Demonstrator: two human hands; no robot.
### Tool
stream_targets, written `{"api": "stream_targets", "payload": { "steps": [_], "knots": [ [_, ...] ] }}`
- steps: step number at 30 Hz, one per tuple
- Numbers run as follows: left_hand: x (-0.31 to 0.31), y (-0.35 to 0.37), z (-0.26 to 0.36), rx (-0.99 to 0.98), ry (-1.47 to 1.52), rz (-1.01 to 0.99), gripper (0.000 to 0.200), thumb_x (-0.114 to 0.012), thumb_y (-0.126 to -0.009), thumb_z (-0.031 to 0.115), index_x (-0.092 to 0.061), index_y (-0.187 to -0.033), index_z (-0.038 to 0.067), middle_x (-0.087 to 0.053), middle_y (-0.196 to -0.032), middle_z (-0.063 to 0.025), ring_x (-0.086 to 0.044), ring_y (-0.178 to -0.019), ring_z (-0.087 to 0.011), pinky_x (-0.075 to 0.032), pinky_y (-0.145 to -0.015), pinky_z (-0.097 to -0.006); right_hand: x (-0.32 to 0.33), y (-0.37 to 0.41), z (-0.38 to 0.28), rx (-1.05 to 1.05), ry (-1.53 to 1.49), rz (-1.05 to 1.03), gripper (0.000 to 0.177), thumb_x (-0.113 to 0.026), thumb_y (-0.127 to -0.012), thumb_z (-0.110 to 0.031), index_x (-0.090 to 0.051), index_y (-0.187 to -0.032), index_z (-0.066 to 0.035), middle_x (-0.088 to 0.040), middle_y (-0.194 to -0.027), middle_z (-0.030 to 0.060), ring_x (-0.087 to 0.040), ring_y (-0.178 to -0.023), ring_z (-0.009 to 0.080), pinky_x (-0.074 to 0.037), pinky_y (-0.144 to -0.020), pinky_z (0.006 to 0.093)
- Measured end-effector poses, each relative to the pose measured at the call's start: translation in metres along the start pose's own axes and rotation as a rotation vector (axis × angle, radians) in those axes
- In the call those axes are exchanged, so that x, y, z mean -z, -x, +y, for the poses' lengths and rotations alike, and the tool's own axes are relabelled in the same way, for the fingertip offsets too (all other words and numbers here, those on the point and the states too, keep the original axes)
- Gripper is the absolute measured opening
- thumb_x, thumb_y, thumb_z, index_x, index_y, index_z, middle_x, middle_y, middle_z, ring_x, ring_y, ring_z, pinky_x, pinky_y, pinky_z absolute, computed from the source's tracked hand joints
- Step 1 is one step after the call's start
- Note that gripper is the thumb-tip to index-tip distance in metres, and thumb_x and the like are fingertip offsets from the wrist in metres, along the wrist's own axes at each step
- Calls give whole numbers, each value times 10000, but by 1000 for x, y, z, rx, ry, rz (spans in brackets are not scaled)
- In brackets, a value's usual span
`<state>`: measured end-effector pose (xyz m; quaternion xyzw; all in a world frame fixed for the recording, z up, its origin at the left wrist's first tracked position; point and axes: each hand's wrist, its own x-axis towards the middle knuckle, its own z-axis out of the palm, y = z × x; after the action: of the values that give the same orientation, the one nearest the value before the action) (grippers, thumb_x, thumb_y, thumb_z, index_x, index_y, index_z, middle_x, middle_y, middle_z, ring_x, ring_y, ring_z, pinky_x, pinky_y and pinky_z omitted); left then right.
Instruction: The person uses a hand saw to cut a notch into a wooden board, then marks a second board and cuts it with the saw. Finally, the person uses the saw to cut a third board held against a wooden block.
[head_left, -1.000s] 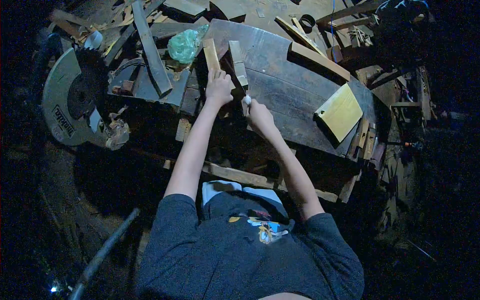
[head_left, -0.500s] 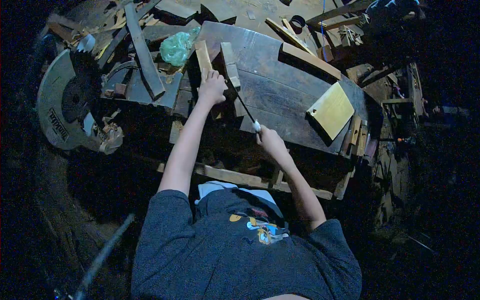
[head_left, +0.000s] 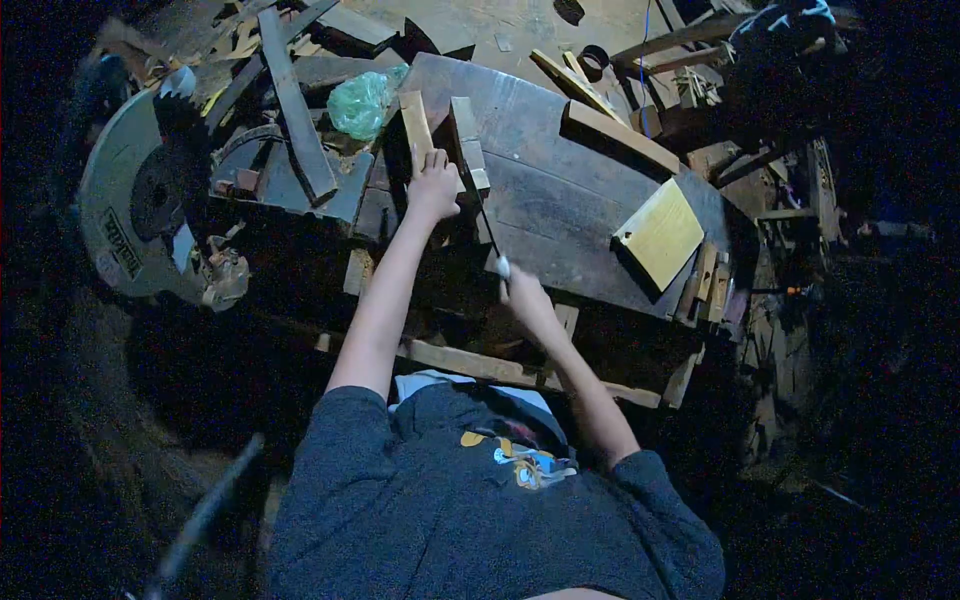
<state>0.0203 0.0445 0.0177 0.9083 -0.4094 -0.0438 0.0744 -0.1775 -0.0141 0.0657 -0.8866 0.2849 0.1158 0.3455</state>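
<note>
My left hand (head_left: pixel 434 186) is closed over the near end of a light wooden piece (head_left: pixel 416 122) at the left part of the bench top. In my right hand (head_left: pixel 528 298) is a long, thin, dark tool (head_left: pixel 486 222) with a white handle end (head_left: pixel 503 267); it looks like a file, though its exact kind is hard to make out. The tool slants up and left toward the wood by my left hand, and its far end is hidden. Just right of that hand lies another wooden block (head_left: pixel 468 145).
A Makita circular saw (head_left: pixel 110 220) is at the left, its toothed blade showing. A green plastic bag (head_left: pixel 358 105) lies behind the bench (head_left: pixel 560 225). Toward the bench's right are a yellowish board (head_left: pixel 662 235) and a long wooden bar (head_left: pixel 620 138). Scrap wood surrounds the bench.
My right hand has shifted slightly left and toward my body with the thin tool. My left hand stays on the wooden piece. The whole view has shifted a little.
</note>
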Motion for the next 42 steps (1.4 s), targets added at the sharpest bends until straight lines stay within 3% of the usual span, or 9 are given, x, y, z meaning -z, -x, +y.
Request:
{"api": "stream_targets", "payload": {
  "steps": [3,6,12,20,25,29,30,38,42],
  "knots": [
    [-4,-2,-1,-4,-7,-18,472,-655,-481,220,-492,-882,33,-383,-1013,-126,-294,-1077,-261,-47,-962,-474,12,2,-9,-113,-27,-41,197,-448,-716,-168,-503,-816,-7,-537,-761,228,-522,-733,370,-423,-646,448],
    [-10,-10,-6,62,8,75,456,-630,-504,211,-488,-896,27,-381,-1016,-133,-293,-1077,-267,-46,-957,-480,24,-23,-17,47,77,-22,204,-446,-722,-173,-501,-829,-8,-540,-753,224,-518,-736,371,-422,-646,445],
    [0,-1,3,-68,-40,-37,503,-672,-467,246,-482,-892,55,-378,-1015,-127,-298,-1067,-267,-44,-966,-457,29,13,5,-21,9,-97,181,-434,-737,-137,-495,-805,20,-525,-732,243,-497,-743,385,-384,-630,430],
    [-3,4,5,-66,-30,41,496,-696,-441,225,-477,-856,65,-369,-1005,-128,-275,-1087,-274,-57,-981,-414,-12,-85,2,53,43,27,237,-436,-713,-174,-520,-748,45,-522,-682,252,-510,-688,389,-418,-610,436],
    [6,4,7,-28,10,-26,463,-681,-459,207,-487,-850,53,-365,-1018,-125,-259,-1091,-275,-80,-966,-438,4,9,17,-40,-13,-25,196,-450,-709,-133,-487,-828,19,-522,-728,246,-504,-736,378,-406,-631,448],
    [-26,-9,-4,89,133,45,420,-622,-506,172,-484,-876,28,-367,-1027,-146,-300,-1042,-283,-70,-957,-462,2,-10,1,-27,-16,-27,221,-435,-712,-166,-517,-835,-3,-541,-776,226,-525,-758,351,-419,-658,431],
    [-17,-9,-3,65,37,111,399,-602,-528,171,-480,-877,21,-362,-1037,-148,-296,-1048,-287,-79,-950,-473,7,-14,-5,-35,-29,-9,221,-435,-712,-166,-517,-835,-3,-541,-776,226,-525,-758,351,-419,-658,431],
    [-3,2,5,-110,0,10,525,-711,-416,222,-481,-856,50,-380,-992,-117,-311,-1024,-274,-94,-947,-475,24,18,8,-40,0,-99,196,-442,-710,-159,-545,-811,-26,-547,-772,216,-535,-743,342,-433,-652,424],
    [7,9,11,-182,-92,8,526,-715,-420,226,-471,-855,58,-369,-1000,-108,-306,-1028,-274,-114,-948,-459,-11,-39,-2,14,6,37,195,-437,-707,-145,-543,-785,-1,-555,-772,201,-541,-717,343,-442,-634,420]
  ]
}}
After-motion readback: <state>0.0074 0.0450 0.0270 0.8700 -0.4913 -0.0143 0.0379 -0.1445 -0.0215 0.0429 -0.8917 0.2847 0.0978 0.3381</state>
